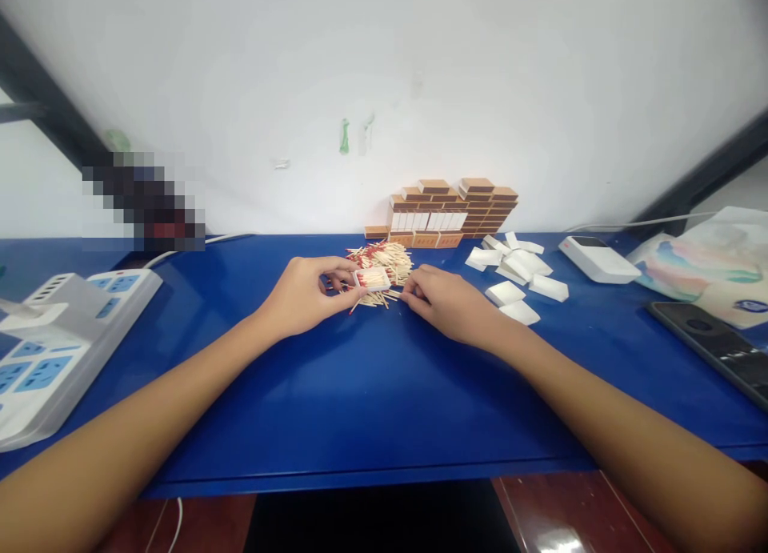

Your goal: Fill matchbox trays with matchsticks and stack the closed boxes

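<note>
My left hand (309,293) is closed round the end of a small white matchbox tray (373,279), which has red-tipped matches lying in it. Behind and below the tray spreads a heap of loose matches (393,258), most red heads toward the left. Just right of the tray, my right hand (441,301) pinches the pale end of a match (393,294) at the heap's edge; its other fingers are curled in. Beyond the heap, brown matchboxes (489,213) are stacked against the wall, some with white ends facing me.
Empty white trays (522,265) lie scattered right of my right hand. Farther right are a white device (600,258), a tissue pack (702,265) and a dark phone (714,345). A power strip (78,329) occupies the left of the blue table (372,425).
</note>
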Demonstrator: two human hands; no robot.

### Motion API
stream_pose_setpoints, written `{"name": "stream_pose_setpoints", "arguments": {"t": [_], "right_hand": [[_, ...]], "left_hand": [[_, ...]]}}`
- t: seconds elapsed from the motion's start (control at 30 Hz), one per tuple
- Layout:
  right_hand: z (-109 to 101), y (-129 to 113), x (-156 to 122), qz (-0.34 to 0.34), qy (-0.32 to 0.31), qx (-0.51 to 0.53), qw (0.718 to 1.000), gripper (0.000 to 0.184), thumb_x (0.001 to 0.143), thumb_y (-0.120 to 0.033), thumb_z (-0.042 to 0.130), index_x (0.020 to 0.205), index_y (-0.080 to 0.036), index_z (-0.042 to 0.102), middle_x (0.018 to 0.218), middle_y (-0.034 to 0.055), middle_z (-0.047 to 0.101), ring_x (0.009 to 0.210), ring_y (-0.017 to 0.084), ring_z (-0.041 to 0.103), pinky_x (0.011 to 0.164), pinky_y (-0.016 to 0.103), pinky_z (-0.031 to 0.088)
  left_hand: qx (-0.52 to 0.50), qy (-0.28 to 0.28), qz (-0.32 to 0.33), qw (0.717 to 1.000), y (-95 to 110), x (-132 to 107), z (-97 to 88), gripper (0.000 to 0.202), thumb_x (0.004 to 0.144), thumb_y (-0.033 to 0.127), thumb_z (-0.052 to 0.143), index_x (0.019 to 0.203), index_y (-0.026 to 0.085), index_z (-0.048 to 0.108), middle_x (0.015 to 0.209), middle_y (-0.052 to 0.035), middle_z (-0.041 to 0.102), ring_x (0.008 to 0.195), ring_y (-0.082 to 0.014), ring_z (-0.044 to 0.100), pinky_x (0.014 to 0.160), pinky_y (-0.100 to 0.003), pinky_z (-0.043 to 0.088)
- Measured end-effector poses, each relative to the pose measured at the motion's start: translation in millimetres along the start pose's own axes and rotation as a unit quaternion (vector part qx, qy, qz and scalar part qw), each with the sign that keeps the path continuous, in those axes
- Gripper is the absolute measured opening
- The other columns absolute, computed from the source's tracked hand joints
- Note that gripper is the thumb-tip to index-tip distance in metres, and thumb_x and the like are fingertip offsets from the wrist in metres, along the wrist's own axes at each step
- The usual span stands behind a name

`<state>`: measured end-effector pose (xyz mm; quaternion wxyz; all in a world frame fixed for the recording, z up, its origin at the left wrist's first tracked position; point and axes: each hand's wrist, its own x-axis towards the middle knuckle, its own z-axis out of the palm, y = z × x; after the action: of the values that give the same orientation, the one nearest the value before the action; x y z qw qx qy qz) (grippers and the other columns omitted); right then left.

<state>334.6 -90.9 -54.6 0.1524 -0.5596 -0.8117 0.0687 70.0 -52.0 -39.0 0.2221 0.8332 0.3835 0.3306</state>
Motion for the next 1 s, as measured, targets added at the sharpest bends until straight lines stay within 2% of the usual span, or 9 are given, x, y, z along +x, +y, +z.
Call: {"name": "stream_pose_setpoints", "arguments": {"t": [0.17, 0.37, 0.57, 0.8, 1.0], "right_hand": [[-7.9, 7.6, 1.6, 0.007, 0.045, 0.016, 0.999, 0.013, 0.103, -0.028, 0.053, 0.093, -0.021, 0.057, 0.096, 0.0069, 0.064, 0.076, 0.02, 0.058, 0.068, 0.033, 0.04], [-17.8, 6.3, 3.0, -0.027, 0.094, 0.074, 0.993, 0.014, 0.102, -0.03, 0.055, 0.091, -0.021, 0.056, 0.088, 0.0048, 0.062, 0.074, 0.019, 0.054, 0.067, 0.032, 0.039], [-19.2, -5.3, -0.9, -0.106, 0.073, 0.107, 0.986, 0.015, 0.106, -0.033, 0.05, 0.097, -0.022, 0.055, 0.092, 0.0041, 0.059, 0.075, 0.018, 0.051, 0.068, 0.03, 0.04], [-18.4, -15.1, -5.4, -0.113, 0.036, 0.078, 0.99, 0.012, 0.107, -0.027, 0.046, 0.101, -0.022, 0.054, 0.104, 0.0078, 0.06, 0.079, 0.019, 0.055, 0.072, 0.032, 0.042], [-16.7, -16.3, -6.3, -0.135, 0.05, 0.077, 0.987, 0.012, 0.107, -0.028, 0.047, 0.108, -0.021, 0.057, 0.105, 0.0082, 0.061, 0.082, 0.02, 0.056, 0.073, 0.032, 0.043]], "left_hand": [[0.005, -0.003, -0.014, 1.0, -2.6, 2.2, -2.7, 0.037, 0.084, 0.043, 0.079, 0.112, 0.019, 0.08, 0.091, -0.0039, 0.081, 0.072, -0.0134, 0.067, 0.062, -0.024, 0.053], [-0.009, -0.019, 0.01, 1.0, -0.3, -0.7, 2.4, 0.031, 0.085, 0.036, 0.078, 0.11, 0.018, 0.081, 0.089, -0.0041, 0.081, 0.067, -0.012, 0.066, 0.063, -0.024, 0.053], [-0.027, -0.038, 0.027, 0.999, 4.9, -4.2, 5.7, 0.027, 0.088, 0.037, 0.075, 0.108, 0.02, 0.081, 0.091, -0.0029, 0.081, 0.07, -0.0125, 0.067, 0.062, -0.024, 0.053], [-0.04, -0.037, 0.029, 0.998, 11.4, -6.4, 6.4, 0.029, 0.086, 0.037, 0.077, 0.108, 0.02, 0.08, 0.088, -0.0026, 0.08, 0.067, -0.0125, 0.067, 0.063, -0.024, 0.055], [-0.039, -0.037, 0.022, 0.998, 12.2, -6.5, 6.2, 0.031, 0.085, 0.038, 0.078, 0.11, 0.019, 0.08, 0.09, -0.0035, 0.08, 0.067, -0.0124, 0.067, 0.061, -0.023, 0.054]]}}
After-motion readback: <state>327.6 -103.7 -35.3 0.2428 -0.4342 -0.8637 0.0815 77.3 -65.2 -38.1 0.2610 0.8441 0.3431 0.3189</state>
